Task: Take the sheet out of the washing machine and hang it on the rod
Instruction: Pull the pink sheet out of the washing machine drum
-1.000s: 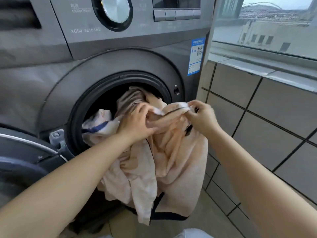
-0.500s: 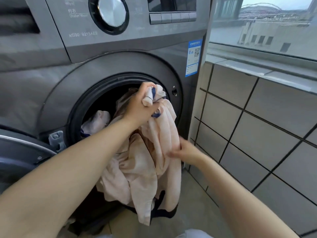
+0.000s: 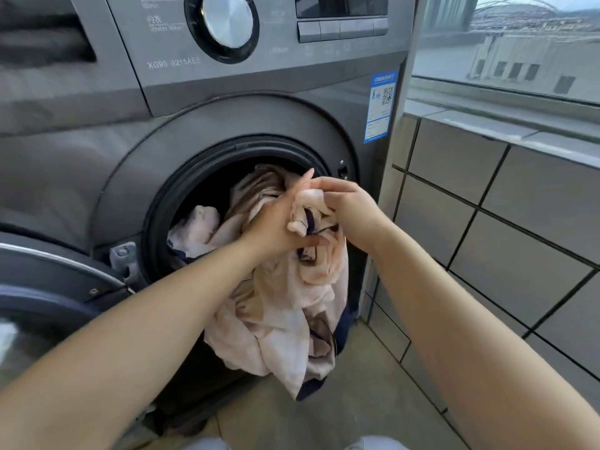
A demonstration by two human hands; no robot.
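Both hands (image 3: 311, 219) grip sheet (image 3: 279, 323), open door (image 3: 48, 287) left, tiled wall (image 3: 506, 228) right

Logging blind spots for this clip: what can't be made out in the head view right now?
- Rod: not in the frame at all.
- Sheet: how much is left in the drum is hidden by both hands and the dark opening.
- Left hand and right hand: fingertips buried in cloth.
- Washing machine: panel print is blurred; the door is cut off by the left edge.
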